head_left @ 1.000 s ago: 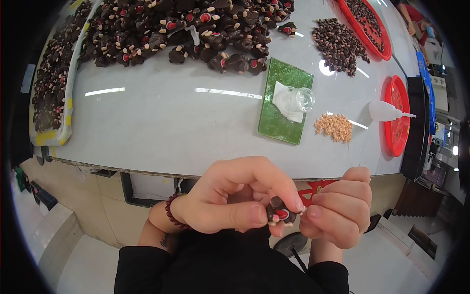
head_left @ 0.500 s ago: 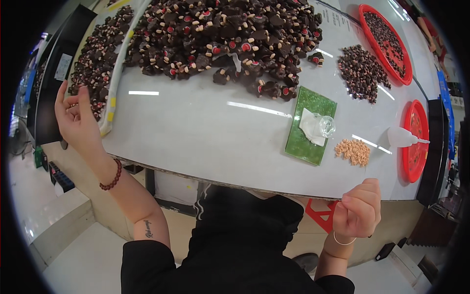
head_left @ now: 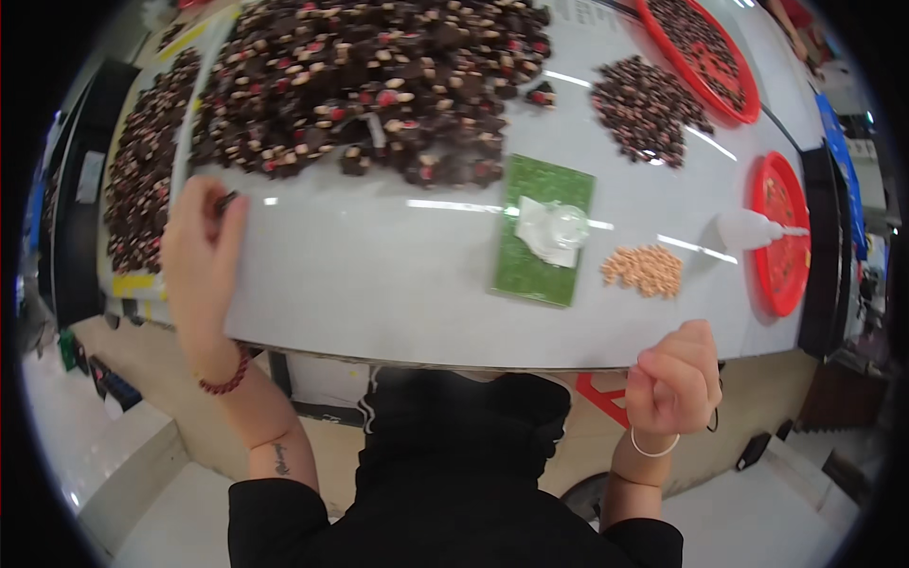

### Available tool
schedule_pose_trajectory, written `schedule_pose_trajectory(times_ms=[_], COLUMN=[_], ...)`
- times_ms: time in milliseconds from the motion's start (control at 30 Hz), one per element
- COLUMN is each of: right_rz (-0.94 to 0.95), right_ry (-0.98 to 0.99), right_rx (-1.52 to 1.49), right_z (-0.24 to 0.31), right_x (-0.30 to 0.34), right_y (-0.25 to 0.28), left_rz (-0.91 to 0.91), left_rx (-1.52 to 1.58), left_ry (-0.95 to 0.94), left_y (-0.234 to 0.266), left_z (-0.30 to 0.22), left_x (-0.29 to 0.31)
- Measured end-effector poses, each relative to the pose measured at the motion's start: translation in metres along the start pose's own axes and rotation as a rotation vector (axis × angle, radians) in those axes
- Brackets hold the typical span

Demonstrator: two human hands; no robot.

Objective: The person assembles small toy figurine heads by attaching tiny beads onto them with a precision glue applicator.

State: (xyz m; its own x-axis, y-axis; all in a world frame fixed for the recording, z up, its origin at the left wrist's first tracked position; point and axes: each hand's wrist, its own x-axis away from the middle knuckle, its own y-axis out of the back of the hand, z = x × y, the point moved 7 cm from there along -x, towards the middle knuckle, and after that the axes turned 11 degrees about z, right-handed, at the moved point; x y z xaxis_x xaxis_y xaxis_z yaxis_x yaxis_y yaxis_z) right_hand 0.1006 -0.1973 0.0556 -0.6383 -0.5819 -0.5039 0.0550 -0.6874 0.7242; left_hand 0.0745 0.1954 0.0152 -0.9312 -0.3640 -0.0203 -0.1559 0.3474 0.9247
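The left hand point(head_left: 204, 251) has moved off the long white tray point(head_left: 187, 133), now just left of it, and pinches a small dark-brown chunky piece point(head_left: 225, 201), apparently a newly taken one, while the right hand point(head_left: 675, 379) (curled, contents hidden) waits well apart.

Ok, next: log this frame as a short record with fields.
Left hand: pinching a small dark piece
Right hand: curled, near the table; any contents hidden
Far side: large heap of dark pieces, flecked red and tan
Middle: green tile bearing white paper and a clear cup
Right of tile: tan pile
Farther right: white bottle reaching over a red tray
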Motion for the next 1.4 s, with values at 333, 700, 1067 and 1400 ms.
schedule_pose_trajectory(times_ms=[333,700,1067,1400], right_rz=[0.087,0.134,0.230,0.243], right_ry=[-0.322,-0.263,-0.290,-0.263], right_rx=[0.160,0.247,0.246,0.309], right_z=[-0.048,-0.042,-0.041,-0.036], right_x=[0.015,-0.008,-0.009,-0.015], right_y=[-0.005,-0.021,-0.027,-0.027], left_rz=[0.310,0.942,0.932,0.823], left_rx=[1.258,1.846,1.838,1.708], left_ry=[-0.745,-0.319,-0.415,-0.380], left_y=[-0.028,-0.080,-0.091,-0.086], left_z=[-0.109,-0.180,-0.173,-0.175], left_x=[0.058,0.091,0.093,0.090])
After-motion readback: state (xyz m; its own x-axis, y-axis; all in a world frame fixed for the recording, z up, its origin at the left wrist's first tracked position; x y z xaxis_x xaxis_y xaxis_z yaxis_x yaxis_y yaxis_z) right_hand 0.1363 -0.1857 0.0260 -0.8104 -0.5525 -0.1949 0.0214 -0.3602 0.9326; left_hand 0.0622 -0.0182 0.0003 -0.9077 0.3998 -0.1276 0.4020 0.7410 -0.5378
